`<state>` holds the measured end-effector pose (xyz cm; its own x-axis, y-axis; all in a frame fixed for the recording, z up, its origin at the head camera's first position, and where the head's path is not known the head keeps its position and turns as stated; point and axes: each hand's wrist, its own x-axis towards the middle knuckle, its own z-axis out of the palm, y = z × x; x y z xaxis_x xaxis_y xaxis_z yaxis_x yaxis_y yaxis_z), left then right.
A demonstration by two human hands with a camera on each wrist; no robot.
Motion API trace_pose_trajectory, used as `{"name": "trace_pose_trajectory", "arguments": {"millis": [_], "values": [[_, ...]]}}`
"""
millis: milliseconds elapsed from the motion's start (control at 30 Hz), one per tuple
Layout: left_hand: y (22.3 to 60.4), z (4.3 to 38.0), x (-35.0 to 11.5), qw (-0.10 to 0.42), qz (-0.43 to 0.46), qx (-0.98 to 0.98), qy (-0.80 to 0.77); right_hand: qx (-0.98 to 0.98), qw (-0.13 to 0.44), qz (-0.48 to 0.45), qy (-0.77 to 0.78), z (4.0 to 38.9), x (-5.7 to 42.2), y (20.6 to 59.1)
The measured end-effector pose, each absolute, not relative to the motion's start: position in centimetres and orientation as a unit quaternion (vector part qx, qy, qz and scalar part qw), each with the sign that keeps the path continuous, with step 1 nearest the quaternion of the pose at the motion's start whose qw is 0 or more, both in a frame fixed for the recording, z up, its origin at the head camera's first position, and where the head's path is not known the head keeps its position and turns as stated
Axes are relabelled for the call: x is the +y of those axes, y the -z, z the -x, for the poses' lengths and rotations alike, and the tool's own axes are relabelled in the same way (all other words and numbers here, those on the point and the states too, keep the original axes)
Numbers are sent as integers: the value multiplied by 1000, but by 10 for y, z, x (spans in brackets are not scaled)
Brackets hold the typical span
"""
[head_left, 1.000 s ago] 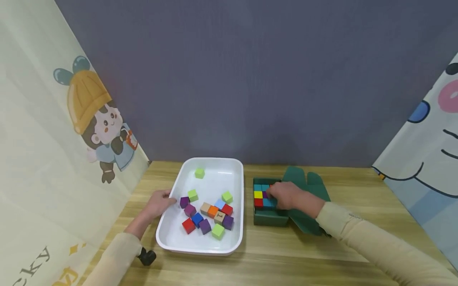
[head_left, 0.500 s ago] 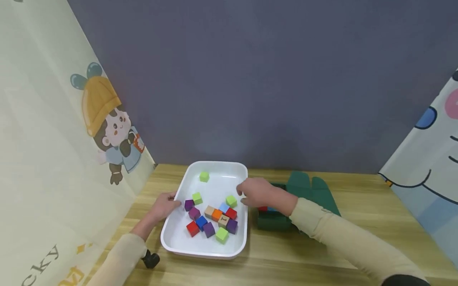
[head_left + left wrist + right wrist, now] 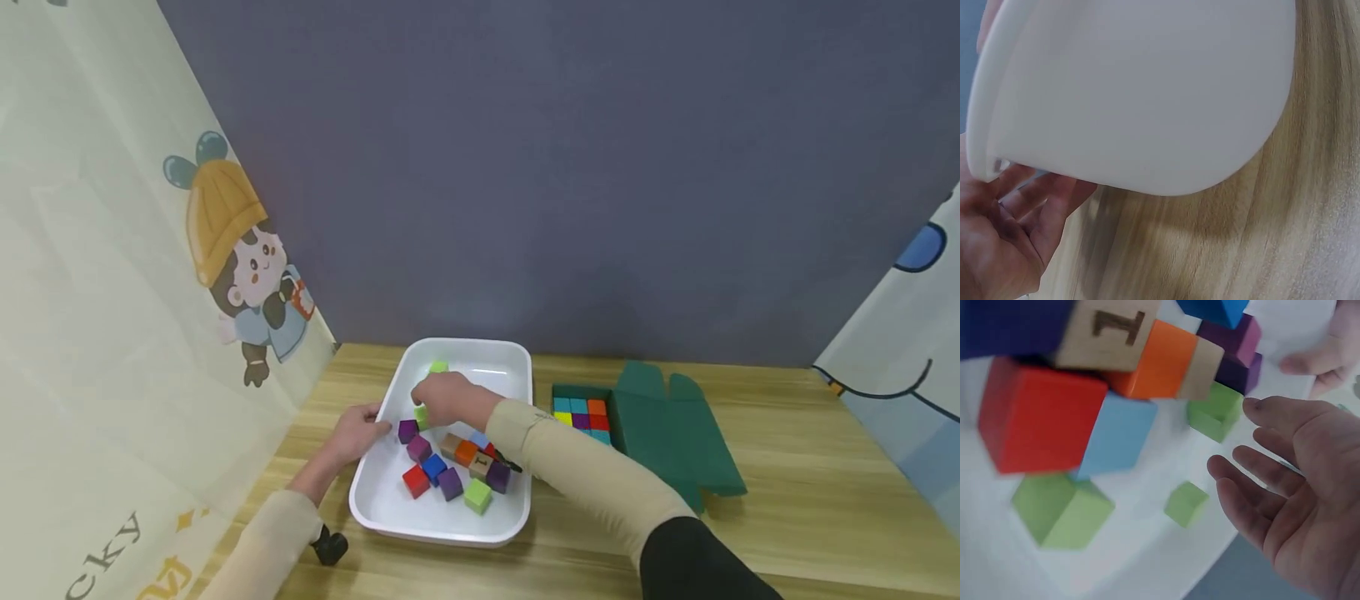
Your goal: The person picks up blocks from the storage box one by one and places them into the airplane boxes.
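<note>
The white plastic tray (image 3: 497,368) was gripped by the left hand (image 3: 352,434), a light-green cube (image 3: 1215,412) near purple cubes (image 3: 407,430) overlapped by the spread right hand (image 3: 452,398).

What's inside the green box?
Inside the green box are little cubes: blue, orange, red, purple and yellow. The right sleeve covers its near end, so I can't see what's there.

White plastic tray (image 3: 427,521): 1. Green box (image 3: 667,433): 1. In tray: 4 light-green cubes (image 3: 477,497), 4 purple (image 3: 450,483), 2 red (image 3: 416,481), 2 bare-wood (image 3: 481,466), 1 orange (image 3: 467,452), 1 blue (image 3: 434,468), 1 light-blue (image 3: 1119,431).
</note>
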<state>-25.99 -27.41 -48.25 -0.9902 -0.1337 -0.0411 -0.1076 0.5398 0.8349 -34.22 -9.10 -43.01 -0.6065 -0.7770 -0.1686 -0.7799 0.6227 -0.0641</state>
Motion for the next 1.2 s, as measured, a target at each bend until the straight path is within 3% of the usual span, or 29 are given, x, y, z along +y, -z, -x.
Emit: {"name": "trace_pose_trajectory", "arguments": {"millis": [300, 567, 933, 1200], "values": [[482, 259, -273, 25, -67, -873, 483, 900, 97, 426, -9, 359, -114, 451], [484, 258, -273, 33, -71, -876, 476, 898, 88, 430, 20, 363, -103, 442], [482, 259, -271, 26, -83, -889, 449, 880, 28, 470, 58, 354, -12, 399], [484, 261, -273, 32, -76, -901, 426, 891, 54, 432, 129, 334, 68, 385]]}}
